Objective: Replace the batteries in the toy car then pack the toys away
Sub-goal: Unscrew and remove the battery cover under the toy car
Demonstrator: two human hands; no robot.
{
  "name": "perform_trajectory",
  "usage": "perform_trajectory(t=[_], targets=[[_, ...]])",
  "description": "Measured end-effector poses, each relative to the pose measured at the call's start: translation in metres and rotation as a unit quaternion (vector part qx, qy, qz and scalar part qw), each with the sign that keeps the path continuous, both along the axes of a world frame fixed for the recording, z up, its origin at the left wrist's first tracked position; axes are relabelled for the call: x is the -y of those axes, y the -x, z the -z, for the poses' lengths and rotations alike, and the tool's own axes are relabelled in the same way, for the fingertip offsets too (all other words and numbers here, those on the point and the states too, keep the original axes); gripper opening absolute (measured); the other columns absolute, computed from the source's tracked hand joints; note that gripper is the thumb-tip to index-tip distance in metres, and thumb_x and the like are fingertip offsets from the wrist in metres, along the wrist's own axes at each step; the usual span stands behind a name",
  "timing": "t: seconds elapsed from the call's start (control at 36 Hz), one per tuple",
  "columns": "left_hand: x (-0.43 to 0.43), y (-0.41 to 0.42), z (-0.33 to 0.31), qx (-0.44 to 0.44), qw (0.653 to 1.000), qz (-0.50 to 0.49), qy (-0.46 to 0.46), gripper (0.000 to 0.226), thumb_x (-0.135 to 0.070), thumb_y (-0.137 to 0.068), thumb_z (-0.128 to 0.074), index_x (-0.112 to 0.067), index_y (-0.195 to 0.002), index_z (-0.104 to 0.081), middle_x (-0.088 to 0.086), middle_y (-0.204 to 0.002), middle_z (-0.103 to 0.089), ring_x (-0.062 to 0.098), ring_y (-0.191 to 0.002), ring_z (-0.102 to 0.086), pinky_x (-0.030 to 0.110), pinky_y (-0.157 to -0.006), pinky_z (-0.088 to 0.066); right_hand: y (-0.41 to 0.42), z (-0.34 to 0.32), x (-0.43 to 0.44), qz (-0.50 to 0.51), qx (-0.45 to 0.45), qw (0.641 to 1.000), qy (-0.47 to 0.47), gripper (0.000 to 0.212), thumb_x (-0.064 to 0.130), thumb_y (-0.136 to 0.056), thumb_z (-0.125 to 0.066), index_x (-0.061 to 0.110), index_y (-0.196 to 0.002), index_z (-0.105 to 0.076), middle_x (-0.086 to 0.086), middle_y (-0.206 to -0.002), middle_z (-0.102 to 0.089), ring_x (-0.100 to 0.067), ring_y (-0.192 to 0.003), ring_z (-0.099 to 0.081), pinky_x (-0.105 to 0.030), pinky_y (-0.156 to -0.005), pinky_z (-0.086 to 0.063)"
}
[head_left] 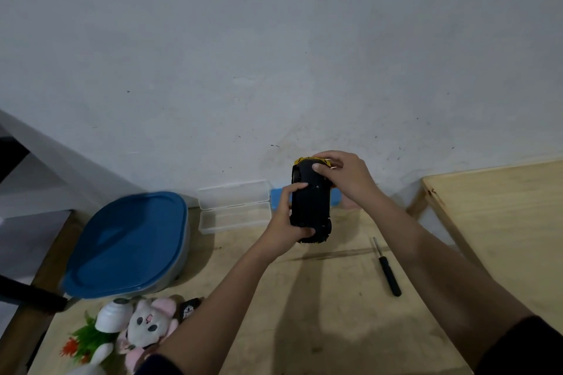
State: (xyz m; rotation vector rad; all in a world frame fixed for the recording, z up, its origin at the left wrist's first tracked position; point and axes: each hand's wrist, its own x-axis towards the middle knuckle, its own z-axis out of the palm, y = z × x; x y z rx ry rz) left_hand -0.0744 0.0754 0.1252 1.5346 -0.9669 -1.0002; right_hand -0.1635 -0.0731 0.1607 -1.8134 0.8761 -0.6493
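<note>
Head view: toy car (310,201), underside up, gripped between left hand (286,222) and right hand (347,176).

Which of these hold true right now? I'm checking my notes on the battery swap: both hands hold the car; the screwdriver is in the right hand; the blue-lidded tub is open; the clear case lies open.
1. Both the left hand and the right hand hold the toy car, underside up. True.
2. The screwdriver is in the right hand. False: it lies on the table.
3. The blue-lidded tub is open. False: its lid is on.
4. The clear case lies open. True.
</note>
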Motion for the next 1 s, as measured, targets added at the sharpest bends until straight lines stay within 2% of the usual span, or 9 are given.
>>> perform_trajectory(t=[0.17,0.31,0.39,0.5,0.64,0.78,0.86,0.92,1.0], targets=[[0.007,0.002,0.008,-0.036,0.999,-0.026,-0.026,0.076,0.015,-0.074,-0.064,-0.039,-0.118,-0.034,0.009,-0.121,-0.045,0.022,-0.098,-0.054,0.017,-0.05,-0.047,0.039,0.031,0.003,0.056,-0.028,0.998,-0.025,0.023,0.023,-0.094,-0.052,0.012,-0.109,-0.064,0.0,-0.099,-0.062,-0.018,-0.095,-0.061,-0.034,-0.083,-0.053],[0.012,-0.001,0.015,-0.056,0.997,-0.046,-0.032,0.079,0.019,-0.072,-0.064,-0.045,-0.109,-0.037,0.003,-0.115,-0.048,0.021,-0.101,-0.055,0.044,-0.079,-0.056,0.089,0.089,0.006,0.068,-0.285,0.955,-0.043,0.028,0.026,-0.089,-0.059,0.003,-0.105,-0.056,-0.009,-0.106,-0.059,-0.025,-0.102,-0.057,-0.032,-0.082,-0.044],[0.016,-0.001,0.018,-0.059,0.996,-0.054,-0.037,0.08,0.019,-0.071,-0.065,-0.047,-0.107,-0.038,0.003,-0.113,-0.049,0.02,-0.101,-0.056,0.041,-0.077,-0.056,0.118,0.114,-0.004,0.018,-0.425,0.899,-0.106,0.042,0.034,-0.079,-0.07,0.008,-0.101,-0.045,-0.008,-0.107,-0.054,-0.021,-0.089,-0.052,-0.029,-0.072,-0.043],[0.019,-0.001,0.021,-0.066,0.995,-0.065,-0.039,0.079,0.02,-0.07,-0.064,-0.044,-0.108,-0.038,0.001,-0.112,-0.051,0.012,-0.096,-0.054,0.034,-0.069,-0.055,0.135,0.13,-0.013,0.004,-0.463,0.873,-0.154,0.045,0.029,-0.071,-0.078,0.005,-0.1,-0.052,-0.007,-0.099,-0.058,-0.019,-0.089,-0.057,-0.032,-0.081,-0.051],[0.021,-0.003,0.022,-0.075,0.994,-0.074,-0.043,0.077,0.021,-0.07,-0.063,-0.043,-0.105,-0.039,-0.002,-0.108,-0.053,0.013,-0.09,-0.056,0.034,-0.056,-0.052,0.126,0.132,-0.012,-0.012,-0.489,0.863,-0.125,0.023,0.019,-0.084,-0.064,0.013,-0.069,-0.047,-0.001,-0.07,-0.05,-0.013,-0.065,-0.052,-0.02,-0.05,-0.038],[0.018,-0.011,0.023,-0.072,0.993,-0.081,-0.049,0.079,0.021,-0.07,-0.062,-0.046,-0.106,-0.038,0.0,-0.109,-0.052,0.022,-0.092,-0.057,0.045,-0.063,-0.05,0.106,0.124,-0.006,-0.012,-0.441,0.894,-0.079,0.019,0.017,-0.088,-0.054,0.01,-0.072,-0.046,-0.002,-0.067,-0.048,-0.015,-0.064,-0.049,-0.022,-0.051,-0.034],[0.014,-0.016,0.021,-0.066,0.992,-0.096,-0.039,0.078,0.024,-0.068,-0.061,-0.036,-0.112,-0.038,0.001,-0.107,-0.052,0.015,-0.09,-0.057,0.036,-0.068,-0.054,0.089,0.115,-0.002,0.045,-0.272,0.951,-0.14,0.019,0.012,-0.087,-0.06,0.01,-0.075,-0.045,-0.009,-0.072,-0.053,-0.019,-0.064,-0.058,-0.029,-0.062,-0.043],[0.012,-0.019,0.019,-0.07,0.991,-0.105,-0.036,0.076,0.025,-0.069,-0.06,-0.031,-0.116,-0.036,0.001,-0.106,-0.052,0.012,-0.089,-0.057,0.025,-0.064,-0.054,0.079,0.101,-0.002,0.069,-0.136,0.972,-0.178,0.012,0.007,-0.086,-0.063,0.006,-0.081,-0.052,-0.006,-0.07,-0.054,-0.011,-0.05,-0.061,-0.026,-0.054,-0.047],[0.007,-0.027,0.016,-0.073,0.989,-0.128,-0.028,0.075,0.024,-0.07,-0.059,-0.033,-0.114,-0.037,0.006,-0.11,-0.051,0.013,-0.09,-0.056,0.026,-0.065,-0.054,0.06,0.074,0.001,0.05,-0.021,0.989,-0.136,0.01,0.008,-0.085,-0.065,0.007,-0.095,-0.063,-0.006,-0.076,-0.061,-0.005,-0.05,-0.061,-0.018,-0.05,-0.047]])
